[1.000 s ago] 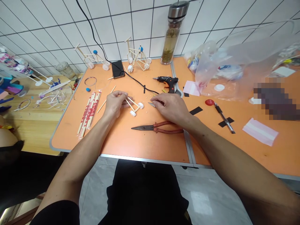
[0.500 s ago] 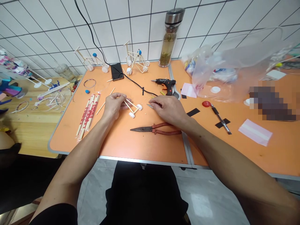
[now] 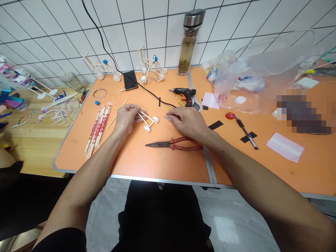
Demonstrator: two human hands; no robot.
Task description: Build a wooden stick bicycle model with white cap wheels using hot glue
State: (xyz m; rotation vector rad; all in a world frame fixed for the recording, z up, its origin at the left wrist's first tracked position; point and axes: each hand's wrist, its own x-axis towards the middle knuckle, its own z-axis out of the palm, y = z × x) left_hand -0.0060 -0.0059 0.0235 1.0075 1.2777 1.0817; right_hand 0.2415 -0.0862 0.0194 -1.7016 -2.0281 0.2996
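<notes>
My left hand (image 3: 127,117) pinches one end of a small wooden stick frame (image 3: 144,120), which has a white wheel at each side of its far end. The fingers cover where the sticks meet. Across from it, my right hand (image 3: 185,119) is closed on a small pointed metal blade (image 3: 167,118); its tip points left toward the wheels, apart from them, and the rest is hidden in the fingers. Red-handled long-nose pliers (image 3: 170,144) lie on the orange table (image 3: 136,161) just below my right hand. Tiny pale bits are scattered between the hands.
Paper-wrapped chopsticks (image 3: 98,129) lie on the left. Behind are a phone (image 3: 130,80), two stick models (image 3: 152,68) (image 3: 102,68), a black glue gun (image 3: 185,94) with a cord and a glass tea bottle (image 3: 188,45). A plastic bag (image 3: 252,80) and pen (image 3: 246,132) are on the right.
Both hands hold the same grip and place, with the stick frame and blade unmoved between them. Only the camera view has shifted very slightly.
</notes>
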